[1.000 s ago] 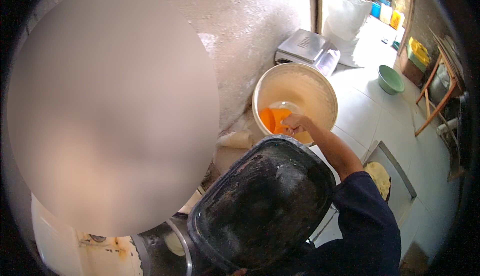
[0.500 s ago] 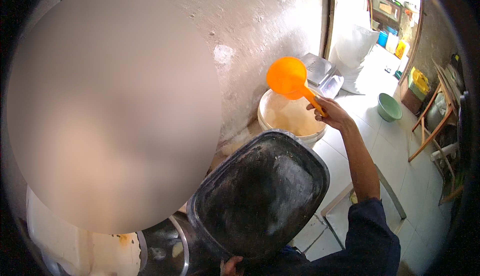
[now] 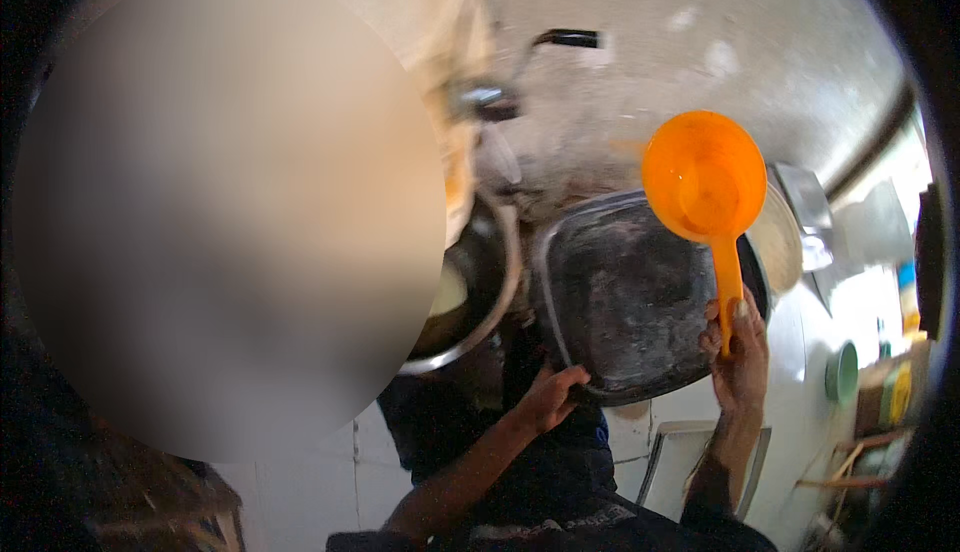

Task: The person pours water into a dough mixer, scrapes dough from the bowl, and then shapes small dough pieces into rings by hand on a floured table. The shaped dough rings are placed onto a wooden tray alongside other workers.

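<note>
In my right hand (image 3: 742,357) is an orange plastic dipper (image 3: 708,177), held upright by its handle with its round cup facing me. The cup overlaps the far right part of a black shallow basin (image 3: 630,297) with a dusty, whitish bottom. My left hand (image 3: 552,397) grips the near left rim of that basin, thumb over the edge. Left of the basin stands a round metal bowl (image 3: 510,297) with something pale inside; a large blurred patch hides its left side. Part of a pale bucket (image 3: 782,237) shows behind the basin's right end.
A silvery scale (image 3: 803,197) stands beyond the bucket by the wall. A white sack (image 3: 875,232) is near the bright doorway. On the tiled floor are a green basin (image 3: 842,372) and a metal-framed panel (image 3: 685,457). A wooden stand (image 3: 850,462) lies further right.
My view has turned left. The dipper has moved from over the bucket to in front of the black basin, its cup raised. The metal bowl and more of my left hand now show.
</note>
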Demonstrator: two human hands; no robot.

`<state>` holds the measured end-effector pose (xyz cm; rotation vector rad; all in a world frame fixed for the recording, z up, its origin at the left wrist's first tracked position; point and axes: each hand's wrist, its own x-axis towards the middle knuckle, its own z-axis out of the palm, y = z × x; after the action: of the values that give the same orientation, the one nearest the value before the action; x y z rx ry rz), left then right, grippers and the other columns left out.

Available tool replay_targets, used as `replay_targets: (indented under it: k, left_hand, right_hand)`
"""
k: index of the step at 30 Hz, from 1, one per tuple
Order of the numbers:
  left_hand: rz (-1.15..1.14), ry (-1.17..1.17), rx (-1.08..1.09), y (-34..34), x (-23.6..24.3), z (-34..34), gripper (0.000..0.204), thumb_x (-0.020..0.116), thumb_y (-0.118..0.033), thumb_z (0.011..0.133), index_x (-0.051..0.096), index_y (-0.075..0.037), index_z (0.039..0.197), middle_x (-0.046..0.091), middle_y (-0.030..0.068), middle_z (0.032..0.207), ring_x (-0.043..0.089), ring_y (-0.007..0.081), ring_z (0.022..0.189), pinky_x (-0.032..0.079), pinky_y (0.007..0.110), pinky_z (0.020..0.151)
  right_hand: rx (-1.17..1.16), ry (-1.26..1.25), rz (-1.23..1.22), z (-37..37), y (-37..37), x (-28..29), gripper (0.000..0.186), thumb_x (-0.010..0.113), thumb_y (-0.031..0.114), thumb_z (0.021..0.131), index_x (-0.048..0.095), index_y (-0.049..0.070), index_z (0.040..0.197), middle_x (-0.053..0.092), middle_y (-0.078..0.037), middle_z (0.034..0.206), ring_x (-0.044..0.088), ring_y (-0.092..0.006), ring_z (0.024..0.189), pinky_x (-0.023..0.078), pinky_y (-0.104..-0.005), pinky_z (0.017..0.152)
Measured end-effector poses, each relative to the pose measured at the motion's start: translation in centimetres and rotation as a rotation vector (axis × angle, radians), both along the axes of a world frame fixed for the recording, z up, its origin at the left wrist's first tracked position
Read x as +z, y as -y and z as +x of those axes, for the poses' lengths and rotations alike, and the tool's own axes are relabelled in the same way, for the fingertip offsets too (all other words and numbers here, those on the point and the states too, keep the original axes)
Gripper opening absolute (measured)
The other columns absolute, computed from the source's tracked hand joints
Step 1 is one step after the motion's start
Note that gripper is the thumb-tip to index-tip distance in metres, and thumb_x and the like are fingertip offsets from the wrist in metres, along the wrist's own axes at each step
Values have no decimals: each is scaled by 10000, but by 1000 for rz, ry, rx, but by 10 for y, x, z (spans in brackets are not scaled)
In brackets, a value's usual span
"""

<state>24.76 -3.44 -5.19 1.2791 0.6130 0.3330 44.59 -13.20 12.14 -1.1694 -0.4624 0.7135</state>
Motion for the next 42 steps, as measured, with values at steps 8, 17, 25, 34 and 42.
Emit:
replay_targets:
  k: [8,17,25,34,42]
  left_hand:
    - [82,365,-56,-5,-44,25,430,640,-90,788,467,-119,1181,507,59,1176,500,237,1115,431,383,931]
    - [-1011,914,-17,-9,-44,51,592,575,-302,892,270,-194,1387,495,-14,1191,525,117,1053,485,287,850]
    - [-912,760,-37,-22,-21,53,563,581,-410,882,345,-176,1337,526,-44,1101,564,53,922,515,196,709]
    - [-862,616,60,-26,-4,40,358,618,-262,864,492,-114,1165,573,-5,969,581,132,906,514,256,739]
    - [-459,404,-108,-47,22,126,347,569,-65,790,503,-48,1130,575,103,1061,591,280,924,511,392,801]
  right_hand:
    - [133,230,-200,-110,-67,-30,403,518,227,940,453,43,1292,572,2,897,450,-19,638,367,-156,539]
    - [171,302,-215,-151,-88,-39,386,515,163,939,477,-38,1265,583,-78,1093,526,-124,969,423,-260,863]
    - [170,317,-174,-156,-94,-44,373,499,149,948,468,-16,1281,581,-50,1071,533,-95,904,438,-237,797]
    - [99,-110,28,-141,-82,-40,276,456,257,972,483,51,1153,561,-34,828,487,-70,614,413,-207,527]
    - [-284,-3,196,9,-18,-30,333,408,339,984,499,40,1099,599,-67,831,465,-80,593,392,-213,535]
